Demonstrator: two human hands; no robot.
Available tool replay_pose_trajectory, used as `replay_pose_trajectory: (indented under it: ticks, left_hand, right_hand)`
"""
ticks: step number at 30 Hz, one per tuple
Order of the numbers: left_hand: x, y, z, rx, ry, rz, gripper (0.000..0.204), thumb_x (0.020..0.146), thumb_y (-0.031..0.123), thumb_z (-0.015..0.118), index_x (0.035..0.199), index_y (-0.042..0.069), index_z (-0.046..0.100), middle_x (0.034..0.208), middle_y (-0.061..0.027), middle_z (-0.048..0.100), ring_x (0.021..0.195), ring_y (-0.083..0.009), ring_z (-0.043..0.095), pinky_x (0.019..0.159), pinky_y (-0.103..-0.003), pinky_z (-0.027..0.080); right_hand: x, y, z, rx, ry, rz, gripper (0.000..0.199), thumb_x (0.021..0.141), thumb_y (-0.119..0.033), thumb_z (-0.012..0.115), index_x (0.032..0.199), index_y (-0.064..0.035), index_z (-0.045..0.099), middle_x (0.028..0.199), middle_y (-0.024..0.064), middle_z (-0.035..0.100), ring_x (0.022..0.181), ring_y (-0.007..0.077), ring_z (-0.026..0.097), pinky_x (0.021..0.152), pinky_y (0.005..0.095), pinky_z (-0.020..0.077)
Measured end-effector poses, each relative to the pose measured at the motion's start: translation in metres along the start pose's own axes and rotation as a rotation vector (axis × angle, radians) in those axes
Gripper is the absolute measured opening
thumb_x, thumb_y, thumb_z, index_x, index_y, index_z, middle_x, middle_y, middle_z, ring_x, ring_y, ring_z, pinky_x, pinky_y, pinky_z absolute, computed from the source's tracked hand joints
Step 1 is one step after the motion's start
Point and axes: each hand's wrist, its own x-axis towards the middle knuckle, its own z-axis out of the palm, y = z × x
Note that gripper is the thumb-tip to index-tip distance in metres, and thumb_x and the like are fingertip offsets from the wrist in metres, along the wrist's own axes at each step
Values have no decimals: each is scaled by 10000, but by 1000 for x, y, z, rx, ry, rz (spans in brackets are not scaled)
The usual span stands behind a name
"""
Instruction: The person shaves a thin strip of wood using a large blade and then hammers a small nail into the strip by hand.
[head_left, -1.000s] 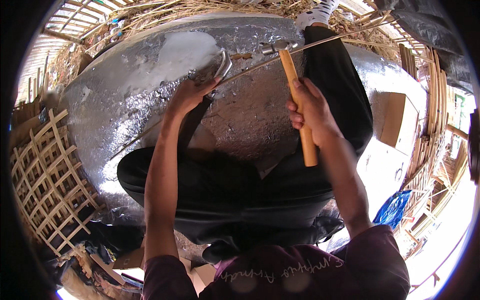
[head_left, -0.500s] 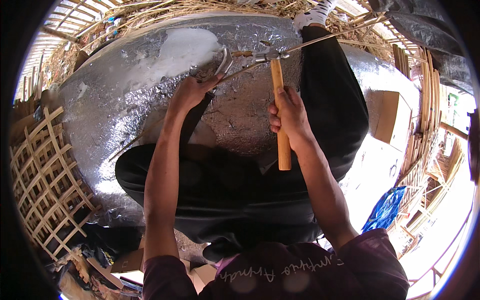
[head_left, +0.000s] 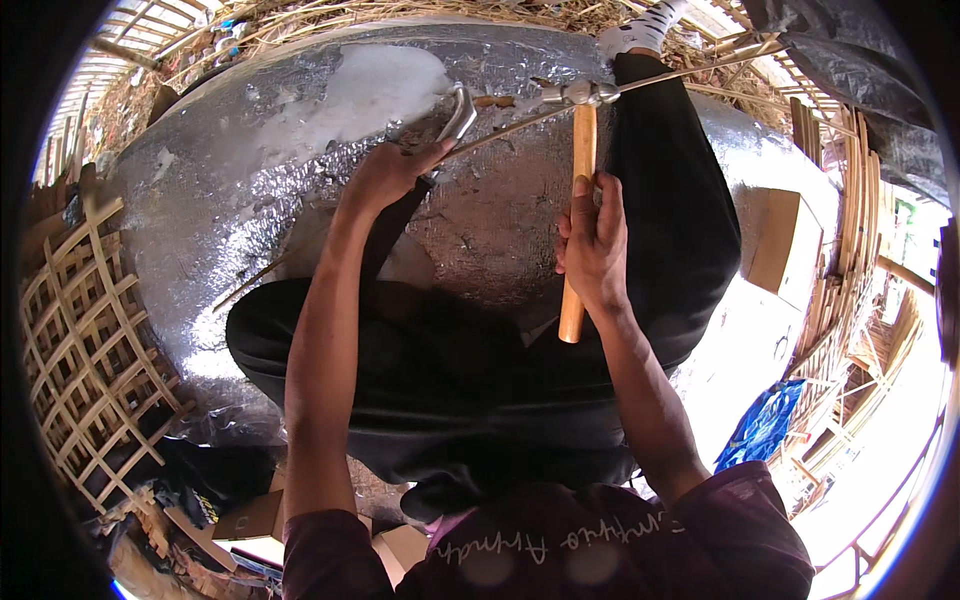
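My left hand (head_left: 388,178) is closed around a long thin bamboo strip (head_left: 520,126), which slants from the lower left up to the far right. A shiny curved metal piece (head_left: 461,114) sticks up by its fingertips; whether those fingers grip it too I cannot tell. In my right hand (head_left: 596,245) is a hammer (head_left: 584,150), gripped by its pale wooden handle. The hammer's metal head (head_left: 580,93) overlaps the strip in view; contact between them is unclear. A small brown piece (head_left: 494,101) lies on the silvery sheet beyond the strip.
Silvery foil-like sheeting (head_left: 200,210) covers the surface under my crossed legs in black trousers (head_left: 470,370). A woven bamboo lattice (head_left: 85,340) stands at the left. To the right are a cardboard box (head_left: 775,240), a blue plastic sheet (head_left: 762,425) and bamboo slats (head_left: 850,230).
The hammer has moved right along the strip, and its handle now leans the other way. My left hand stays nearly in place, still holding the strip.
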Motion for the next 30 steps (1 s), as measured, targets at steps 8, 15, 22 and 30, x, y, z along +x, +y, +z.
replay_pose_trajectory:
  ticks: [8,15,22,30]
  left_hand:
    - [20,-17,9,220,-117,35,388,1008,291,449,1307,537,474,652,-76,617,535,-200,605,601,-420,498]
    - [7,8,-10,5,-155,-236,340,1008,361,452,1317,496,492,677,-57,639,546,-199,612,565,-390,500]
    - [4,7,-10,78,-201,-73,425,993,263,489,1341,505,456,637,-61,602,522,-183,591,529,-365,495]
    - [8,-14,5,-239,20,-63,847,653,878,543,517,42,533,468,-51,459,479,-182,528,501,-330,412]
  right_hand:
    - [1,26,29,-232,61,-274,145,995,-96,433,1108,-73,344,626,190,513,468,354,539,421,439,369]
    - [1,25,18,-293,78,-332,162,989,-93,458,1114,-67,358,586,193,494,458,393,538,393,456,367]
    - [12,12,2,-378,67,-423,221,962,-55,497,1147,-55,376,685,203,569,485,370,589,376,431,426]
    - [15,37,1,-506,27,-477,247,964,-85,500,1186,-51,397,579,164,543,457,348,596,366,412,436]
